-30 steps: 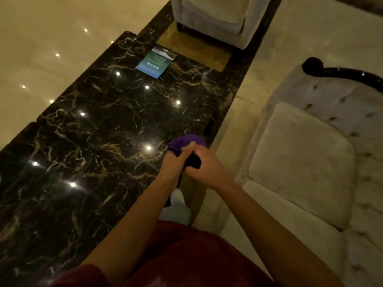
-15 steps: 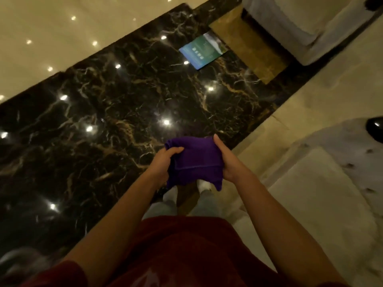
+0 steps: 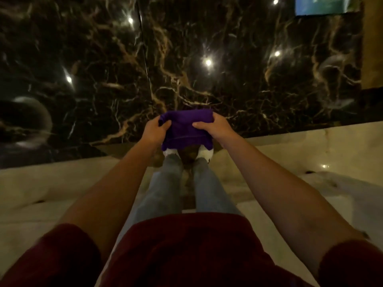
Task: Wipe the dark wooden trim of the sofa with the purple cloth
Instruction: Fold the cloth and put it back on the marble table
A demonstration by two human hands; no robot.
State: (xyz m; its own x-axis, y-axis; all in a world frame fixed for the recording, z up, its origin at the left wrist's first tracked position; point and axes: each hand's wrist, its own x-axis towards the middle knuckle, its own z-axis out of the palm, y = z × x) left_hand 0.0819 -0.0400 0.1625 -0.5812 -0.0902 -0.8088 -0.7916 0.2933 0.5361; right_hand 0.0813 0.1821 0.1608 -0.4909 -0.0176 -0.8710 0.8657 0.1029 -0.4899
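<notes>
floor: black veined marble [image 3: 228, 59] | blue-green card, perhaps [image 3: 325, 5], lying on it

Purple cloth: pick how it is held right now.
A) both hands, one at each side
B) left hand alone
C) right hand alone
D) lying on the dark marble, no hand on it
A: the cloth is gripped by the left hand at one side and the right hand at the other, in front of the body.

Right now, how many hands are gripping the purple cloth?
2. The left hand grips the left edge of the purple cloth, and the right hand grips its right edge, holding it out above the feet.
</notes>
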